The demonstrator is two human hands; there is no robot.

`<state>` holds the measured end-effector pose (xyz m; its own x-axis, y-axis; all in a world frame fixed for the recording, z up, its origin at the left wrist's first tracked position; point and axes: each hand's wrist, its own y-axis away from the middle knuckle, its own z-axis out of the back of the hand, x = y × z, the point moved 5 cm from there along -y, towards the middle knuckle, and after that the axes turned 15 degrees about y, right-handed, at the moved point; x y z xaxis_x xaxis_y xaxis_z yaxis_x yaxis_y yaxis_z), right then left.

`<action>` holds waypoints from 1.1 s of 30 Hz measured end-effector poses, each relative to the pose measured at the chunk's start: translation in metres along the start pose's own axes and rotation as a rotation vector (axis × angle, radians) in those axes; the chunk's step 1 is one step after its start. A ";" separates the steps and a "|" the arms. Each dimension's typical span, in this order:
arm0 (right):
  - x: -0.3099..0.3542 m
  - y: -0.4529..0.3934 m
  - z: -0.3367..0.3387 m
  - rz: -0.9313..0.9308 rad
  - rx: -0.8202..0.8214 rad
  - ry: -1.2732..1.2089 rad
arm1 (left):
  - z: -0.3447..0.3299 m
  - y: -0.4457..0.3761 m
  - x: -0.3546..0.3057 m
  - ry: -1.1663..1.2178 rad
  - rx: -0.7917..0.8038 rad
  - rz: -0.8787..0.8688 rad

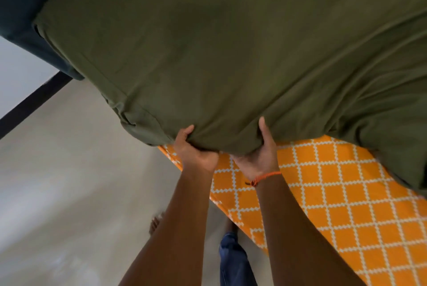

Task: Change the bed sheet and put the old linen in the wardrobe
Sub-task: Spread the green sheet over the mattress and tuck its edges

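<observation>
A large olive-green sheet (231, 50) billows over the bed and fills most of the view. My left hand (194, 149) grips its near edge, fingers curled under the cloth and thumb on top. My right hand (261, 151), with an orange thread at the wrist, grips the same edge a little to the right. Under the green sheet the bed shows an orange cover with a white lattice pattern (335, 205), bare at the lower right.
A dark blue-grey headboard or padded panel (20, 1) stands at the upper left beside a white wall with a black skirting strip (34, 103). Pale tiled floor (69, 193) lies left of the bed. My bare foot (154, 223) and a blue trouser leg (233, 260) are below.
</observation>
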<state>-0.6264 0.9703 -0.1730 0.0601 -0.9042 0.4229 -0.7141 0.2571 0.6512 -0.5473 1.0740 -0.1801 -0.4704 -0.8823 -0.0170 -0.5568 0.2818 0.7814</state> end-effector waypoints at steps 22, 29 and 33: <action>-0.219 0.172 0.043 -0.316 -1.131 1.134 | 0.201 0.077 -0.165 -1.380 -0.770 -0.210; -0.182 0.075 -0.076 0.618 -0.421 1.813 | 0.140 0.052 -0.167 -1.444 -0.376 -0.383; -0.195 -0.009 -0.128 0.854 0.186 2.269 | 0.205 -0.001 -0.177 -1.592 -0.153 -0.416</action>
<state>-0.5426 1.1880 -0.1802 0.0934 0.9588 0.2682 -0.9948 0.0789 0.0645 -0.6039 1.3075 -0.3052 -0.5546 0.3915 -0.7343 -0.7934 0.0172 0.6085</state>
